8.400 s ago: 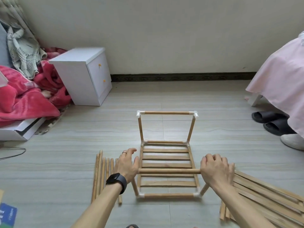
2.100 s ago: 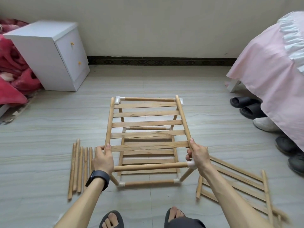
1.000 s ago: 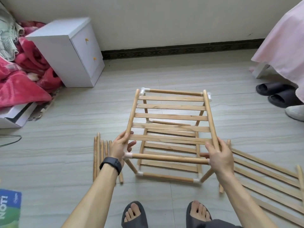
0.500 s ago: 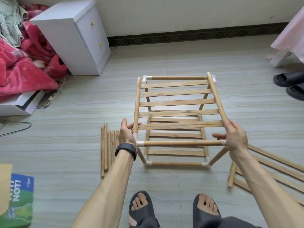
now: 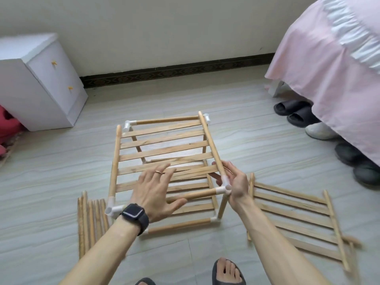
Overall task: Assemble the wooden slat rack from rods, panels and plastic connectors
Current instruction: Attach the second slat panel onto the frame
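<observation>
Wooden rack: right hand grips corner connector.

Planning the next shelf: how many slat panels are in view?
3: top panel on the frame, bottom panel inside it, loose panel on the floor, right; more may lie beneath.

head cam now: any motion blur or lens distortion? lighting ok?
Head view: soft, even light, no glare, only faint shadows under the rack. Motion blur on the left hand and the spare panel at lower right; right hand sharper. Wide-angle bending shows in the baseboard and cabinet.
</observation>
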### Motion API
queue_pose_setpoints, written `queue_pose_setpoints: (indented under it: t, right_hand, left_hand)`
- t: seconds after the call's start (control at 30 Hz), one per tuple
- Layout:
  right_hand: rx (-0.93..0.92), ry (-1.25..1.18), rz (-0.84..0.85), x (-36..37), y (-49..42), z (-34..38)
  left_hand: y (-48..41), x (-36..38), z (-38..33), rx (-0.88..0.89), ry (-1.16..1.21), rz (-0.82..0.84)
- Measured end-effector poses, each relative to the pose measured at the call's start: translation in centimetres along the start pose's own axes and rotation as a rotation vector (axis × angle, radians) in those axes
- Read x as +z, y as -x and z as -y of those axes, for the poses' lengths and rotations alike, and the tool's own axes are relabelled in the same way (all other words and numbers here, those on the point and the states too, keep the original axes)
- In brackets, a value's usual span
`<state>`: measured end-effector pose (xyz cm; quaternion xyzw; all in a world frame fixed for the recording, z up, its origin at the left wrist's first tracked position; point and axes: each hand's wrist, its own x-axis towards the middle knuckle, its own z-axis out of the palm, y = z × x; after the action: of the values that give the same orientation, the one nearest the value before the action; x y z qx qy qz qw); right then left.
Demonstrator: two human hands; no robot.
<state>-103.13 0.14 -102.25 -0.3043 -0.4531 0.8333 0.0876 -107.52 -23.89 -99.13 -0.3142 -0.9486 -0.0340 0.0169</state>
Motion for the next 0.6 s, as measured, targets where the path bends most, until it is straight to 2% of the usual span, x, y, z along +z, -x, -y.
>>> queue_pose_setpoints:
  t: [0.07,0.13,0.3,0.4,0.6]
  right_hand:
    - [-0.026,-0.023,0.033,0.1,0.2,-0.6]
    - [-0.061,-0.021,0.074,0.3,0.4,-1.3]
    - [-0.112,-0.040,-0.026,0.9,-0.5,-2.5]
    - [-0.079,-0.089,-0.076,1.7,-1.1,-3.3]
    - [-0.071,-0.061,-0.231,2.5,-2.5,-4.3]
  left_hand:
    - [-2.2,0.6,-2.9,0.098,-0.028,0.153]
    - [-4.3,1.2,-5.6,0.117,-0.033,0.203]
    - [-6.5,2.6,-8.2,0.088,-0.095,0.171]
    - [-6.4,2.8,-8.3,0.046,-0.071,0.093]
    - [-7.3,3.3,-7.2,0.046,-0.091,0.052]
